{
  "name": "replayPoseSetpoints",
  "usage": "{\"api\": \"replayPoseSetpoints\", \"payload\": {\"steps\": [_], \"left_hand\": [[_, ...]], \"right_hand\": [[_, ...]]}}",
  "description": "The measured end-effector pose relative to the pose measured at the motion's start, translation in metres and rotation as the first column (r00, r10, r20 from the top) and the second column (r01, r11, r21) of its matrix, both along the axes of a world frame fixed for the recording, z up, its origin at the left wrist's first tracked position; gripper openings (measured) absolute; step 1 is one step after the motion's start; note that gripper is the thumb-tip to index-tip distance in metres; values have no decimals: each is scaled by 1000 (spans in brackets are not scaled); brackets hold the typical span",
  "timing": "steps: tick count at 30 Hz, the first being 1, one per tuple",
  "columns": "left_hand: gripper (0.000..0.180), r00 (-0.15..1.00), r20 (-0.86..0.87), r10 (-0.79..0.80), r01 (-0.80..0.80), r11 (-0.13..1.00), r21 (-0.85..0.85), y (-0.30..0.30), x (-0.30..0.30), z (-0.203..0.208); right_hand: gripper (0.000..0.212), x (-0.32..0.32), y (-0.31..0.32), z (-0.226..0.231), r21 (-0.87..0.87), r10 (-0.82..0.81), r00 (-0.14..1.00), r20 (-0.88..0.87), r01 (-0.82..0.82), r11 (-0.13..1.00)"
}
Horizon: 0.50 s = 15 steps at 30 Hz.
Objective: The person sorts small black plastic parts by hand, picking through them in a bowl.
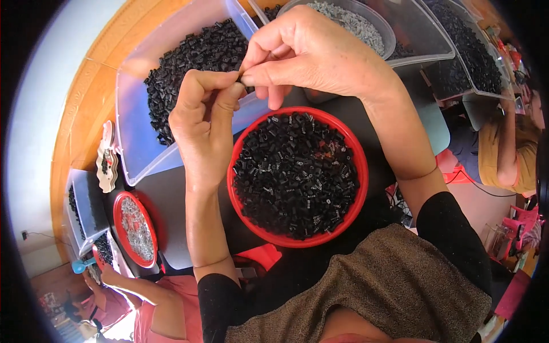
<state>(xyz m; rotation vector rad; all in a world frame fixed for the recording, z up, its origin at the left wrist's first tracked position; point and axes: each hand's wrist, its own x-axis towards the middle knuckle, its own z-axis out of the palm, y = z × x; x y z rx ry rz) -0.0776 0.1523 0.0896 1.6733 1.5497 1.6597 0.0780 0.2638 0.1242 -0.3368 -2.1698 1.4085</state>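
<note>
My left hand (200,111) and my right hand (320,54) meet above the far rim of a red basin (298,242). Both are closed, fingertips pinched together on a tiny dark part (241,82) that the fingers mostly cover. Small black plastic pieces (291,177) fill the basin, some with bright metal springs or coils showing. Just behind my left hand stands a clear plastic bin (134,137) with a heap of similar black pieces (194,54).
A round tub of small grey metal pieces (351,23) stands at the back. More bins of black parts (469,51) are at the right. A smaller red basin (153,243) holds silvery pieces. Co-workers sit left, in a pink sleeve (171,308), and right, in a tan top (503,154).
</note>
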Motion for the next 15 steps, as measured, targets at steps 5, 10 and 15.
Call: {"api": "replayPoseSetpoints", "payload": {"steps": [5,10,15], "left_hand": [[7,969,180,-167,172,985,-13,-6,0,7],[7,958,175,-227,214,973,88,-6,-1,7],[6,950,225,-216,198,975,101,-3,-5,5]], "right_hand": [[14,5,8,5,-253,161,987,27,-149,956],[16,3,4,8,-269,178,983,55,-157,950],[17,-1,1,9,-254,121,992,38,-108,961]]}}
